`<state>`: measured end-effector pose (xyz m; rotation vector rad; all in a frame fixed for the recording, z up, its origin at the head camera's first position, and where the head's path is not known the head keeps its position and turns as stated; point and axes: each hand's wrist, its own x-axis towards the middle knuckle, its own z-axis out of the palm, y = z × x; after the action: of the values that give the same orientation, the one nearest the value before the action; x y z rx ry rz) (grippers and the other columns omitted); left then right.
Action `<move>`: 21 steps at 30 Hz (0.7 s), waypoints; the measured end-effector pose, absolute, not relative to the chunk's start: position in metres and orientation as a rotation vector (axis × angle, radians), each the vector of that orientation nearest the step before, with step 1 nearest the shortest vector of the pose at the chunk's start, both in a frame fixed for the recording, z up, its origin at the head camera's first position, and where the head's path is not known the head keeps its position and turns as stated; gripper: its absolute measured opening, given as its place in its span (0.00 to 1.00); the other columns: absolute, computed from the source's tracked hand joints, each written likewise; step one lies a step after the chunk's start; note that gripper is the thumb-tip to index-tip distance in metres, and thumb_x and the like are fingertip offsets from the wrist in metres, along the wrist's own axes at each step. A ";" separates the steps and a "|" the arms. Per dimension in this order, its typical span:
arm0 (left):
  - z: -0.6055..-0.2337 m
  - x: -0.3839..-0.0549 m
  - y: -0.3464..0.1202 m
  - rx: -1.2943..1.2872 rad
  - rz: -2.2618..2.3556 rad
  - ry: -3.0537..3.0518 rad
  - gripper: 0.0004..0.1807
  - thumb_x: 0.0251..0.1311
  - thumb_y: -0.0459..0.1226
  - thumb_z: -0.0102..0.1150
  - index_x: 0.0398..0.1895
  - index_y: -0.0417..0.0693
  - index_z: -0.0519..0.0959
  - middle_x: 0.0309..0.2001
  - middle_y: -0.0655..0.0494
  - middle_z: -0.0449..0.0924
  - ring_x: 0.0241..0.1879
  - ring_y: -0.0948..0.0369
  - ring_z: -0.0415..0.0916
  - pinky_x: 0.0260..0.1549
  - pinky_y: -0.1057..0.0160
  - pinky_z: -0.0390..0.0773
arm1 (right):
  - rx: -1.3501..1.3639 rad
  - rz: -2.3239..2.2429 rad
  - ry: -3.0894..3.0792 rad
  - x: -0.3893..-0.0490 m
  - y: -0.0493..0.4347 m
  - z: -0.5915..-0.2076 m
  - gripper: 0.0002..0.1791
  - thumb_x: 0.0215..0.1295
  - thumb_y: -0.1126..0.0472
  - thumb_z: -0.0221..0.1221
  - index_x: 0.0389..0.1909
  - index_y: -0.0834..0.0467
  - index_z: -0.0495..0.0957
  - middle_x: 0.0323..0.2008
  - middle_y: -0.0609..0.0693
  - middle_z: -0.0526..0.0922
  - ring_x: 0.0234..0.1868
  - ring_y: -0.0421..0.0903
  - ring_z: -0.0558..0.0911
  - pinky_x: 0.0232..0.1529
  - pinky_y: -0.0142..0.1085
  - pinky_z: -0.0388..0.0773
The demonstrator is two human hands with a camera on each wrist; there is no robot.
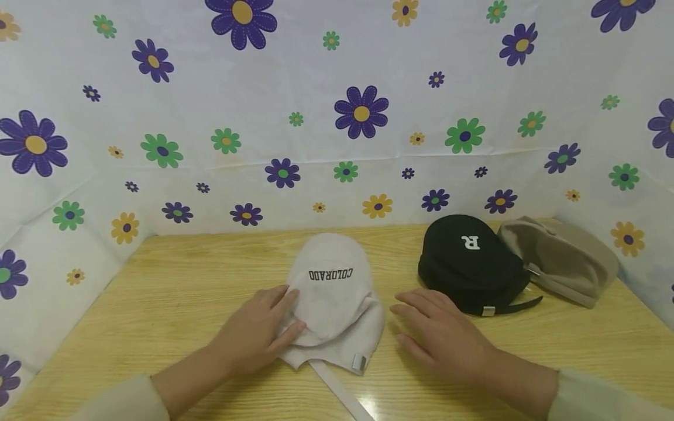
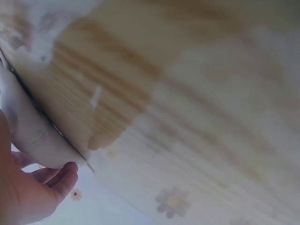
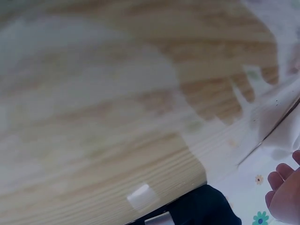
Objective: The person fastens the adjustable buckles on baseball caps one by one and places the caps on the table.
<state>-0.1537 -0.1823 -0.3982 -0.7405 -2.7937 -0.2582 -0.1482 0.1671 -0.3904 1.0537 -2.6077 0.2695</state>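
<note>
A pale cap (image 1: 337,310) lies on the table with dark "COLORADO" lettering upside down from this side. A metal buckle (image 1: 359,363) sits at its near edge, and a light strap (image 1: 341,390) trails toward the front. My left hand (image 1: 260,327) rests on the cap's left side, fingertips and thumb on the fabric. In the left wrist view the fingers of that hand (image 2: 42,190) are at the edge of the cap (image 2: 44,136). My right hand (image 1: 442,333) hovers just right of the cap, apart from it, fingers loosely spread and holding nothing.
A black cap (image 1: 463,263) with a white "R" and a buckled strap stands at the right, beyond my right hand. Beside it is a beige-brown cap (image 1: 563,257). Flower-printed cloth (image 1: 316,76) hangs behind and around the wooden table (image 1: 210,280).
</note>
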 end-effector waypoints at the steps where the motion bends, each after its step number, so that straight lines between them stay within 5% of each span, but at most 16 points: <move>1: -0.398 -0.154 -0.180 -0.749 -0.264 -2.792 0.33 0.69 0.55 0.51 0.69 0.42 0.70 0.65 0.40 0.72 0.64 0.46 0.71 0.63 0.45 0.71 | 1.056 0.278 -2.613 -0.148 0.166 -0.390 0.22 0.65 0.50 0.62 0.58 0.51 0.77 0.62 0.49 0.77 0.64 0.48 0.74 0.67 0.49 0.68; 21: -0.393 -0.155 -0.152 -0.820 -0.381 -2.785 0.32 0.70 0.52 0.51 0.68 0.41 0.71 0.66 0.39 0.71 0.64 0.46 0.70 0.65 0.47 0.69 | 0.998 0.323 -2.680 -0.146 0.154 -0.389 0.19 0.64 0.48 0.63 0.54 0.45 0.78 0.58 0.43 0.72 0.60 0.42 0.70 0.65 0.45 0.70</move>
<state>-0.1546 -0.1520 -0.3926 -0.8202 -2.7846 -0.3807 -0.1456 0.1536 -0.3893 0.9979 -2.6801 0.3229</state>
